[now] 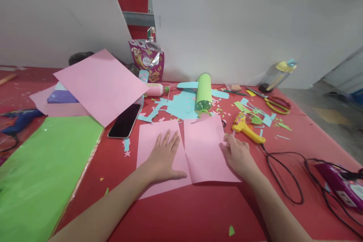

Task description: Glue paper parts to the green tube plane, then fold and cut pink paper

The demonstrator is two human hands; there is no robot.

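In front of me lies pink paper [202, 147] in two halves, with a line down the middle. Whether that line is a fold or a cut I cannot tell. My left hand [163, 159] rests flat on the left half, fingers spread. At the right edge of the paper, my right hand [236, 153] has its fingers curled, thumb and forefinger pinching the edge. Just beyond that hand is a yellow glue gun [248, 130]. Behind the paper lies a green-wrapped bottle [204, 89] with light-blue paper wings [187, 85] at its sides.
To the left are a black phone [125, 121], a larger pink sheet [103, 87] and green paper [51, 166]. Blue scraps [183, 104] litter the back. Scissors [276, 104] and a clear bottle [275, 77] stand right, near a purple power strip [342, 185] and black cord [297, 189].
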